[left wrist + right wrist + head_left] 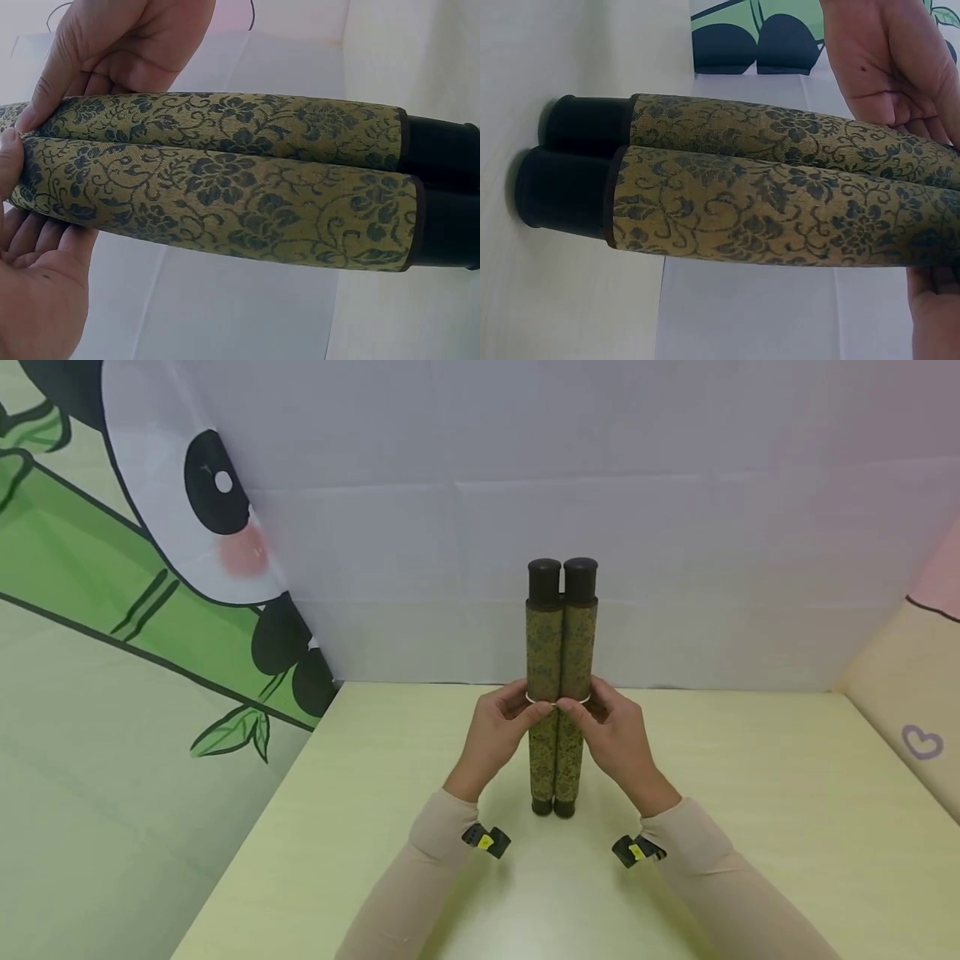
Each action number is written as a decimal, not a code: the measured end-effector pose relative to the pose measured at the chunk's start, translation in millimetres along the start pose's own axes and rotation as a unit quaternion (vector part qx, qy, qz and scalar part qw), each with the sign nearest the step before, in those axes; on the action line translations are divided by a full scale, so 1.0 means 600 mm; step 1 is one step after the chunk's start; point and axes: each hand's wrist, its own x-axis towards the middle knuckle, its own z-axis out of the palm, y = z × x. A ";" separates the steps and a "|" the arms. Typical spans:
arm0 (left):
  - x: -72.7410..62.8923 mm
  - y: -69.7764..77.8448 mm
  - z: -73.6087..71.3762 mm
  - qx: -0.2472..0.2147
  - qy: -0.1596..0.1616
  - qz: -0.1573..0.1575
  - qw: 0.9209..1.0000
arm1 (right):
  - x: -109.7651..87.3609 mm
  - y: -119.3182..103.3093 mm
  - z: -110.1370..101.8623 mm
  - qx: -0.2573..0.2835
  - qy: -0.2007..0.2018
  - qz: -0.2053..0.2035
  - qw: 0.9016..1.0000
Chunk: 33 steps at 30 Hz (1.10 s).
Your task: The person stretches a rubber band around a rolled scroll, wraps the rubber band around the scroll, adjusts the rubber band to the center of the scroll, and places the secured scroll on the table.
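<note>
Two long tubes [543, 647] stand upright side by side, covered in olive-gold fabric with a dark floral pattern and fitted with black end caps. Their lower black caps [562, 191] are right at the tabletop. A thin white band [586, 700] runs round both tubes at mid-height. My left hand [495, 722] grips the left side, its thumb across the front at the band. From the right, my right hand [618, 735] holds the other tube [579, 643], thumb also at the band. The thumb tips nearly meet in front; most fingers are hidden behind the tubes.
The pale yellow tabletop [750, 760] extends around the tubes. A light grey-white backdrop [420, 552] rises at its back edge. To the left is a panel printed with green bamboo [187, 610]; a cream panel [907, 693] with a purple heart stands on the right.
</note>
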 end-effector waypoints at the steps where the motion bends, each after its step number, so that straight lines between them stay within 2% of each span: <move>1: 0.000 0.002 0.000 0.000 -0.001 0.003 1.000 | 0.000 -0.002 0.000 0.002 0.000 -0.003 1.000; 5: 0.000 0.007 -0.002 -0.002 -0.004 0.011 1.000 | -0.001 -0.008 0.002 0.007 0.009 -0.006 1.000; 12: -0.014 0.014 -0.005 -0.033 -0.002 -0.020 0.999 | -0.013 -0.017 0.010 0.012 0.010 0.017 1.000; 22: -0.031 0.012 -0.007 -0.059 0.000 -0.041 0.997 | -0.029 -0.028 0.019 0.003 0.015 0.028 0.999; 27: -0.034 0.012 -0.008 -0.058 0.000 -0.041 0.997 | -0.032 -0.030 0.025 0.002 0.019 0.037 0.999; 33: -0.040 0.009 -0.007 -0.055 0.006 -0.064 0.996 | -0.039 -0.025 0.028 0.014 0.018 0.047 0.999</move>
